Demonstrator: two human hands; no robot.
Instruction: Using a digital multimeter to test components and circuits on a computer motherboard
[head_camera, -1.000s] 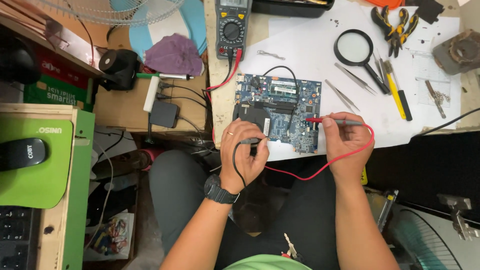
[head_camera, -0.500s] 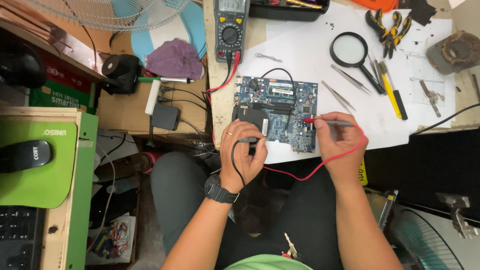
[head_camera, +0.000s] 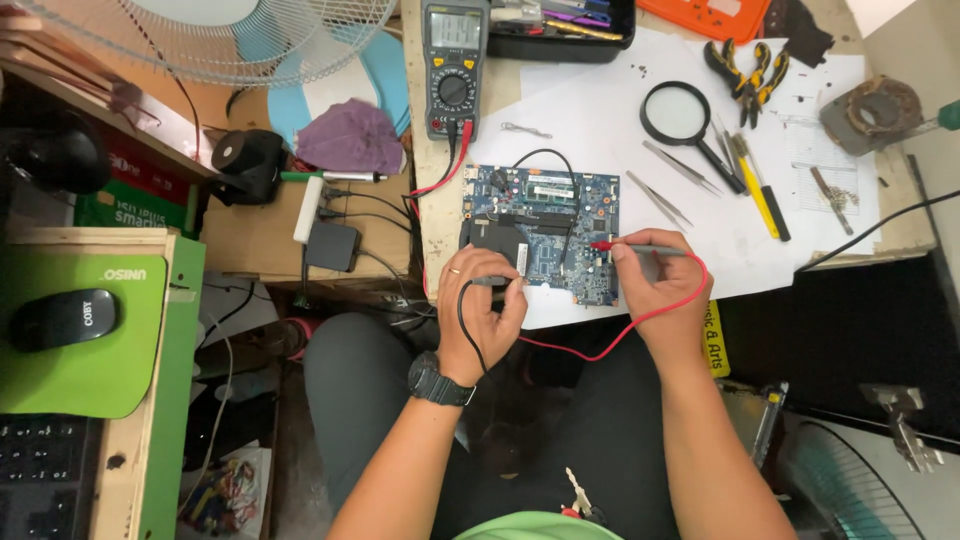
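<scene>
A blue circuit board (head_camera: 545, 225) lies on white paper at the near edge of the workbench. My left hand (head_camera: 482, 318) pinches the black test probe (head_camera: 492, 282), its tip at the board's lower left by a black square part. My right hand (head_camera: 655, 285) holds the red test probe (head_camera: 630, 246), its tip touching the board's right edge. Red and black leads run up to a grey and black multimeter (head_camera: 453, 65) standing behind the board. A black watch sits on my left wrist.
On the paper (head_camera: 600, 110) lie a magnifying glass (head_camera: 678, 115), tweezers (head_camera: 660, 200), a yellow tool and pliers (head_camera: 745, 70). A fan (head_camera: 215, 35), a purple cloth and a black camera-like object (head_camera: 245, 160) are at left; a mouse (head_camera: 62, 318) rests on a green pad.
Both hands stay on the probes at the board; only the camera view has shifted slightly downward.
</scene>
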